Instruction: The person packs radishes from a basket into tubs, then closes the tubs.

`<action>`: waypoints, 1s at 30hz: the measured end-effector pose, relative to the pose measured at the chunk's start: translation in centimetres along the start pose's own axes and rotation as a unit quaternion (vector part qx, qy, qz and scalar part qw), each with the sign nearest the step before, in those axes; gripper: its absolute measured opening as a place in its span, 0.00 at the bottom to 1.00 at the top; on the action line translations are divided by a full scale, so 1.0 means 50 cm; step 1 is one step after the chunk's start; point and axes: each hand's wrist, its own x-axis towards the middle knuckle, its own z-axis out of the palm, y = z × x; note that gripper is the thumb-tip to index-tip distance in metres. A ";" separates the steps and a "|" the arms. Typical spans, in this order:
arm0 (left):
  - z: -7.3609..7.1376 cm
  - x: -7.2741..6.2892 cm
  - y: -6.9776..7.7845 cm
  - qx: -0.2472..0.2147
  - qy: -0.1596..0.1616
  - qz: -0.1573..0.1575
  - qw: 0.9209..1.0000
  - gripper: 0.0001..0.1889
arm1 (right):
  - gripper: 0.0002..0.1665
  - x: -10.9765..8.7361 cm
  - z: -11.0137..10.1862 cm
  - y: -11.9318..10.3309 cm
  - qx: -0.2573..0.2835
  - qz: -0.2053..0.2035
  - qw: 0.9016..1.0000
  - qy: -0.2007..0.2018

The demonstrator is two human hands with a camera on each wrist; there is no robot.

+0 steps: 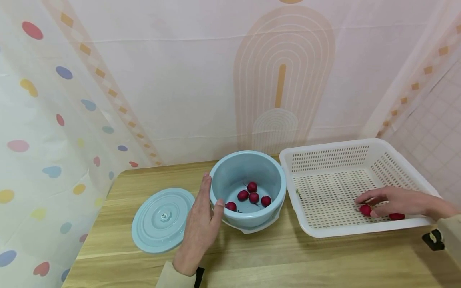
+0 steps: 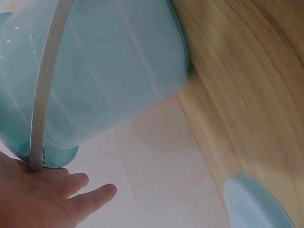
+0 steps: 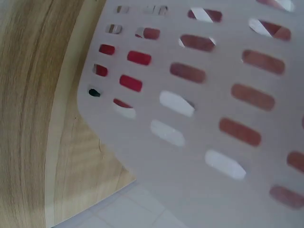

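Observation:
In the head view, my left hand point(image 1: 201, 226) lies against the left rim of a light blue bucket point(image 1: 248, 158), its fingers extended. The left wrist view shows the left hand point(image 2: 52, 194) near the bucket's rim and pale handle point(image 2: 45, 90). Several red radishes point(image 1: 253, 197) sit on the bucket's floor. To the right, my right hand point(image 1: 399, 202) reaches into a white slotted basket point(image 1: 331, 231) and pinches a radish point(image 1: 365, 210) between thumb and fingers. Another radish point(image 1: 396, 216) lies under that hand. The basket wall point(image 3: 190, 142) partly hides the hand in the right wrist view.
A round light blue lid point(image 1: 163, 222) lies left of the bucket on the wooden table point(image 1: 252, 256). A bit of green leaf point(image 1: 298, 193) is in the basket's left side. Patterned curtain point(image 1: 180, 80) hangs behind and at the left.

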 end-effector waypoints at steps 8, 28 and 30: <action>-0.002 -0.001 -0.001 0.001 0.006 0.003 1.000 0.36 | 0.18 0.012 0.005 0.005 -0.037 -0.029 0.999 0.007; -0.003 -0.002 0.003 -0.002 0.002 0.001 1.000 0.36 | 0.16 0.010 0.006 0.010 -0.076 -0.064 0.993 0.065; -0.002 -0.001 0.004 -0.002 0.001 0.001 1.000 0.36 | 0.17 0.006 0.005 0.009 -0.075 -0.057 0.992 0.079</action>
